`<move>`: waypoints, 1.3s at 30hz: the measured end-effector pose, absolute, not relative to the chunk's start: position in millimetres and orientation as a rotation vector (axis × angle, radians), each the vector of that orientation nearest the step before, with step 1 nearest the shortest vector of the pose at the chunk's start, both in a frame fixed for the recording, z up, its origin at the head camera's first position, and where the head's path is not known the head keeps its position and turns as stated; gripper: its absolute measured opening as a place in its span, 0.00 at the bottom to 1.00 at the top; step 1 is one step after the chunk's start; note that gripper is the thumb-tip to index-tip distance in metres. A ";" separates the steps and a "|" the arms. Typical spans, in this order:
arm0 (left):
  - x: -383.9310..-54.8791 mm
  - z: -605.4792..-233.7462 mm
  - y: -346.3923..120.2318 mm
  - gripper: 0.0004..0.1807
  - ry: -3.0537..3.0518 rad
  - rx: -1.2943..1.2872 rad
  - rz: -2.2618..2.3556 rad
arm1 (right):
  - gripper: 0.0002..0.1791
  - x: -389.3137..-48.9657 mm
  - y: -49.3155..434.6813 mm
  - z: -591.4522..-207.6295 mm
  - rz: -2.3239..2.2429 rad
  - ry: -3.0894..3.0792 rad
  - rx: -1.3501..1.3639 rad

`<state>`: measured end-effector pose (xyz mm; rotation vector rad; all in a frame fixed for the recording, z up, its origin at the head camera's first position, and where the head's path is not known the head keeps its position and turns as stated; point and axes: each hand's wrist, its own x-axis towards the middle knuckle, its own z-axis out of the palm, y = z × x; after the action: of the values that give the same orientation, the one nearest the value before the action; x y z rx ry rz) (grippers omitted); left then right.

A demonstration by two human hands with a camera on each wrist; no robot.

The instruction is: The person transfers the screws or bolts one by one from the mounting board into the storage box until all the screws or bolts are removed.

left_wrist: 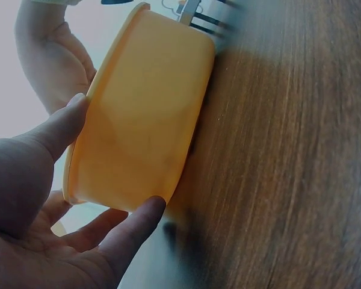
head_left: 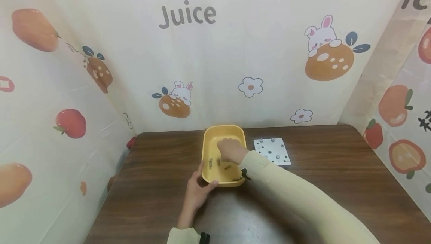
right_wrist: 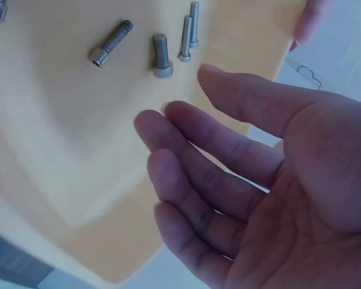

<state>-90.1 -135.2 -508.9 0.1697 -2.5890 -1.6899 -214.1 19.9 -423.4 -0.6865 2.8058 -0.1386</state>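
A yellow plastic tray (head_left: 205,143) sits on the table with several socket-head screws lying loose in it. At its near left corner, my left hand (head_left: 196,191) holds it, thumb on the rim and fingers along the side wall. In the left wrist view, the thumb and fingers of this hand span the tray's outer wall (left_wrist: 132,114). Inside the tray, my right hand (head_left: 231,150) hovers over the screws. The right wrist view shows its fingers loosely bent, holding nothing, close to a thick screw (right_wrist: 161,55), a second screw (right_wrist: 111,43) and two thin screws (right_wrist: 186,39).
Right of the tray lies a white metal plate (head_left: 272,151) with holes and several screws in it. The dark wooden table (head_left: 161,161) ends against a printed curtain (head_left: 215,57) at the back, with further curtain on both sides.
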 end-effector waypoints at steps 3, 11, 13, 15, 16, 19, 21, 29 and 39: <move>-89.4 -508.9 -135.4 0.51 -2.590 0.182 -1.697 | 0.11 -213.2 23.9 -421.9 -0.161 2.824 -0.679; -90.0 -509.7 -136.0 0.51 -2.599 0.189 -1.691 | 0.18 -206.7 35.9 -416.5 -0.234 2.874 -0.681; -90.4 -509.9 -135.9 0.51 -2.599 0.189 -1.691 | 0.19 -205.3 39.7 -415.8 -0.272 2.890 -0.687; -90.9 -509.8 -135.9 0.51 -2.602 0.187 -1.684 | 0.19 -203.5 43.3 -414.9 -0.323 2.898 -0.680; -91.2 -510.0 -135.8 0.51 -2.602 0.185 -1.681 | 0.19 -202.5 45.0 -414.3 -0.344 2.900 -0.678; -91.7 -509.7 -135.8 0.51 -2.600 0.183 -1.686 | 0.18 -200.3 49.5 -413.1 -0.386 2.911 -0.680; -92.0 -509.6 -135.9 0.51 -2.596 0.182 -1.690 | 0.18 -199.1 51.9 -412.9 -0.401 2.918 -0.691; -91.8 -509.0 -135.8 0.51 -2.599 0.186 -1.698 | 0.21 -196.9 61.2 -419.4 -0.451 2.993 -0.803; -91.7 -510.5 -135.5 0.51 -2.595 0.210 -1.713 | 0.04 -190.4 70.2 -424.9 -0.550 3.027 -0.842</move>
<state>-91.7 -135.5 -510.5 0.2103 -2.5951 -1.7127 -190.4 70.2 -424.9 -0.8416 3.0270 -0.5497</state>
